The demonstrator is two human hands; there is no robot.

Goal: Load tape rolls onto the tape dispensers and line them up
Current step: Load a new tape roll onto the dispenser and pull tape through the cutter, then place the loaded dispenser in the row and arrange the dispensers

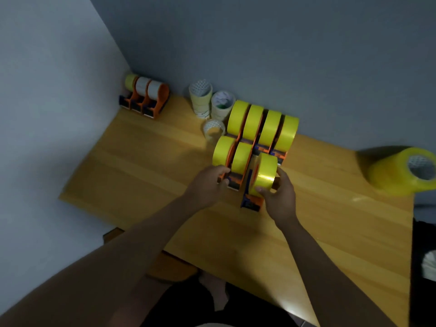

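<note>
The right hand point(279, 197) grips a yellow tape roll point(263, 174) sitting on an orange dispenser point(252, 201) on the wooden worktop point(146, 166). The left hand point(207, 185) holds the front of the next dispenser point(233, 181) in the row.

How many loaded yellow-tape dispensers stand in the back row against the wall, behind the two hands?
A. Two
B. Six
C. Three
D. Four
D: four yellow rolls on dispensers stand side by side along the wall, with a shorter row in front where the left hand and right hand work.
</note>
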